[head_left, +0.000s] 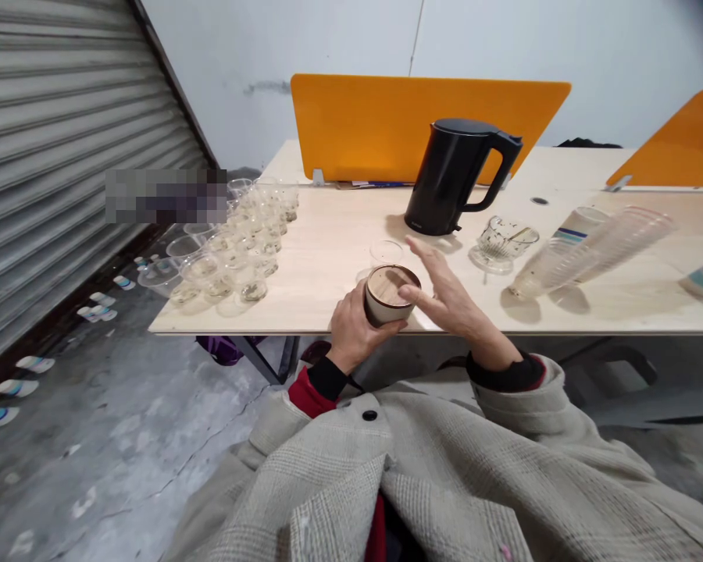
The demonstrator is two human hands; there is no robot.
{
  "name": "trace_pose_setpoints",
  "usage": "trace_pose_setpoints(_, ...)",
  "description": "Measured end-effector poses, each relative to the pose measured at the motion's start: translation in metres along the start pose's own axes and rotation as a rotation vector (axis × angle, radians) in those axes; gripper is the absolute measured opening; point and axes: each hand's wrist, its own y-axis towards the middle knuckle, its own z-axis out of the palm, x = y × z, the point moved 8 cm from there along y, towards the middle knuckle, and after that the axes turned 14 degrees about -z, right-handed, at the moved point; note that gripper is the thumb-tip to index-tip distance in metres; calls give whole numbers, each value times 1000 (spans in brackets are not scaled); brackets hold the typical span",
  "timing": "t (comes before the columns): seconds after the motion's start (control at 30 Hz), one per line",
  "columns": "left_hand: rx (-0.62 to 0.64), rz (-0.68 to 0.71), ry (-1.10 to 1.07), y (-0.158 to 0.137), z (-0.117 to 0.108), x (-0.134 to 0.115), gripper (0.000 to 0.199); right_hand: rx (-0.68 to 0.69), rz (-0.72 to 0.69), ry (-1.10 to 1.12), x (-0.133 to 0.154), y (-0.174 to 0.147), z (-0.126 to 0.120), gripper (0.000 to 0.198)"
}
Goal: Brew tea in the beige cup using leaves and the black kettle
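And here, at the front edge of the pale wooden worktop (310, 293), a squat, round grey-beige canister (380, 314) is clasped around its side by the left hand (355, 326); whether its base is carried by the worktop cannot be told. The flat, round wood-grain lid (386, 282) is overlapped by the thumb of the right hand (445, 295), whose fingers are spread apart, nothing gripped. Stiff, smooth walls are suggested, ceramic perhaps: modest weight, some slipperiness, breakage if dropped. The body is best held low and wrapped, the lid best pinched by its rim.
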Motion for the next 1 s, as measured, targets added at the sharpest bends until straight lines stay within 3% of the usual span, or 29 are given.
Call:
trace_pose_setpoints(0.1, -3, 11, -10, -1, -1, 0, 109, -27, 34, 34, -8, -5, -7, 83)
trace_pose_setpoints(0.23, -11, 34, -25, 0, -1, -2, 107, 84, 20, 46, -4, -7, 8, 82)
trace_pose_setpoints(0.37, -14, 35, -26, 0, 0, -1, 104, 82, -20, -13, 8, -6, 12, 73)
trace_pose_setpoints(0.47, -24, 21, -16, -1, 1, 0, 105, 9, -56, 31, 18, -7, 4, 72)
trace_pose_setpoints(0.6, -22, 20, -16, -1, 1, 1, 107, -170, 11, 122, 14, -11, -14, 77)
trace_pose_setpoints(0.73, -22, 28, -30, -1, 0, 0, 107, -254, 39, 205, 2, -13, -17, 63)
trace_pose_setpoints(0.87, -8, 35, -41, -1, 0, -2, 106, -147, -13, 63, 3, -3, -5, 44)
trace_pose_setpoints(1.0, 1, 38, -49, -1, -1, -4, 106, -31, -106, -132, 16, 9, 5, 40)
